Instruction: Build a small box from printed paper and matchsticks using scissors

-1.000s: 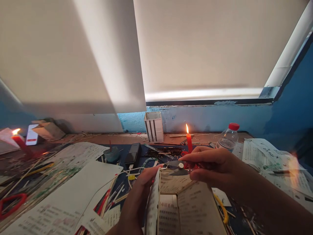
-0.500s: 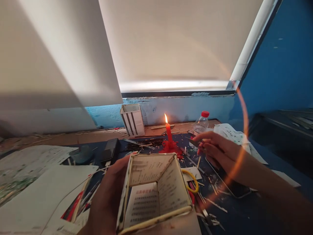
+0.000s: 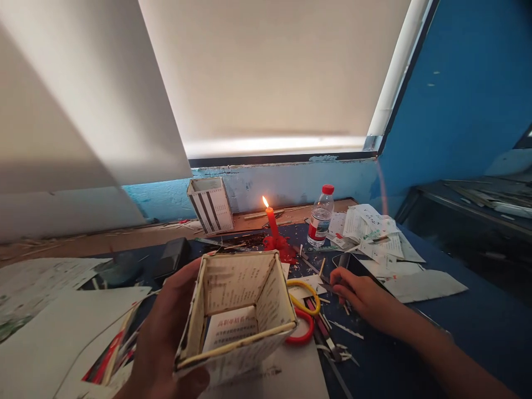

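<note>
The left hand (image 3: 160, 332) is clamped around a square paper box (image 3: 236, 282), holding it tilted just in front of the red candle (image 3: 272, 221), with its open end toward the wearer. The change is in the right hand (image 3: 361, 293). It was raised above the box's rim with a small bladed tool, and now it has dropped to the desk, nearer the viewer than the candle and to its right, well apart from the box. Its fingers curl together, but I cannot tell whether they grip anything. The box walls are printed paper edged with thin wooden sticks. Yellow and red looped handles (image 3: 316, 299) lie between both hands, a water bottle (image 3: 321, 216) stands right of the candle, and a striped paper holder (image 3: 210, 205) stands left of it.
</note>
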Tool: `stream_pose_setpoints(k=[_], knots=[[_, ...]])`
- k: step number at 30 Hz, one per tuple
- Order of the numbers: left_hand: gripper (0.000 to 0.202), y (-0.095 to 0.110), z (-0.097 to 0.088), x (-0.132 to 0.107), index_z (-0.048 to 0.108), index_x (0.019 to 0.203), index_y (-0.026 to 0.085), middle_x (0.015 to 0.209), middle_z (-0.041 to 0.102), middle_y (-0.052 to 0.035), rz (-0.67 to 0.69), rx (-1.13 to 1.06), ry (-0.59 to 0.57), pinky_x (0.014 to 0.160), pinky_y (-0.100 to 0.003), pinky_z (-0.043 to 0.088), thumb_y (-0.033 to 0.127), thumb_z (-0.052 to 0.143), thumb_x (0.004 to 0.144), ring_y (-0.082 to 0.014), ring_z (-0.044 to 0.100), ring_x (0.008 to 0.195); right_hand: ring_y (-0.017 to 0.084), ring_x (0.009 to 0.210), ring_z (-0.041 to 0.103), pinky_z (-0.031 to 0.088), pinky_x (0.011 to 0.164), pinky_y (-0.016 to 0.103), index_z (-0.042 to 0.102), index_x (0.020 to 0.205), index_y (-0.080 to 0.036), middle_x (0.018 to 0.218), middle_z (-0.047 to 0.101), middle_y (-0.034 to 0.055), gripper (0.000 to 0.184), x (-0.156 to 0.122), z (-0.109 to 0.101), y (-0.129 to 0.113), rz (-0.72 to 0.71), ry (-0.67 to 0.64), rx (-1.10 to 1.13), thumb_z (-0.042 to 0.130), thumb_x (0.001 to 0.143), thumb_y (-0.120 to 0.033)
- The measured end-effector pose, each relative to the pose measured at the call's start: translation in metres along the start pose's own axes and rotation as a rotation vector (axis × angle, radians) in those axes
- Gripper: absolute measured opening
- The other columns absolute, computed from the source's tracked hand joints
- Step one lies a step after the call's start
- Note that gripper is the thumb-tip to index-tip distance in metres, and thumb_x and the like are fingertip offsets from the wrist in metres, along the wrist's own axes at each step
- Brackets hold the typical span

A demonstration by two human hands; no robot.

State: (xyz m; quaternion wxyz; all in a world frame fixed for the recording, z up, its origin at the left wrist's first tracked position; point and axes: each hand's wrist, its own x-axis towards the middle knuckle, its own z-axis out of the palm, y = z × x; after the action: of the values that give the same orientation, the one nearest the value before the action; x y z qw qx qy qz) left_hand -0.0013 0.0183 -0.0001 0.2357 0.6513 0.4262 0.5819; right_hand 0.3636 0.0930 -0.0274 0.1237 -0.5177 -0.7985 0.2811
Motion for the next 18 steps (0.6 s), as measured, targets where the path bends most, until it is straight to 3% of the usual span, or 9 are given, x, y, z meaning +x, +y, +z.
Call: stream_pose_setpoints(k=[2,8,12,18], knots=[[0.083,0.001,0.002,0.0,0.051,0.148,0.037,0.14,0.066,-0.0079,-0.021,-0.004,0.029,0.095,-0.048,0.062,0.071,0.072,0.075,-0.0395,0.066,0.123,0.018,0.069,0.064,0.042,0.063,0.026,0.053,0.109,-0.025,0.079,0.069,-0.0009,0.02,0.0,0.004,0.002,-0.008,-0.009,-0.054,0.036,0.11,-0.035],[0.098,0.005,0.01,-0.005,0.052,0.146,0.04,0.145,0.06,-0.0052,-0.176,-0.006,0.104,0.105,-0.054,0.056,0.082,0.076,0.061,-0.0438,0.057,0.132,0.02,0.061,0.063,0.032,0.056,0.027,0.053,0.106,-0.025,0.073,0.068,-0.0001,0.018,0.002,0.014,0.01,-0.032,0.01,-0.253,0.036,0.11,-0.03],[0.096,0.007,0.016,-0.007,0.053,0.144,0.042,0.146,0.058,-0.0007,-0.238,-0.028,0.157,0.11,-0.055,0.05,0.081,0.077,0.059,-0.0442,0.052,0.135,0.021,0.059,0.067,0.028,0.053,0.028,0.051,0.104,-0.024,0.075,0.072,0.002,0.017,0.003,0.019,0.01,-0.053,0.033,-0.364,0.036,0.111,-0.025],[0.095,0.004,0.015,-0.005,0.055,0.141,0.043,0.143,0.062,0.0,-0.198,-0.001,0.139,0.104,-0.051,0.054,0.08,0.078,0.057,-0.0429,0.055,0.132,0.024,0.056,0.07,0.026,0.049,0.029,0.051,0.1,-0.021,0.073,0.073,0.006,0.013,0.003,0.028,0.009,-0.097,0.071,-0.496,0.042,0.109,-0.022]])
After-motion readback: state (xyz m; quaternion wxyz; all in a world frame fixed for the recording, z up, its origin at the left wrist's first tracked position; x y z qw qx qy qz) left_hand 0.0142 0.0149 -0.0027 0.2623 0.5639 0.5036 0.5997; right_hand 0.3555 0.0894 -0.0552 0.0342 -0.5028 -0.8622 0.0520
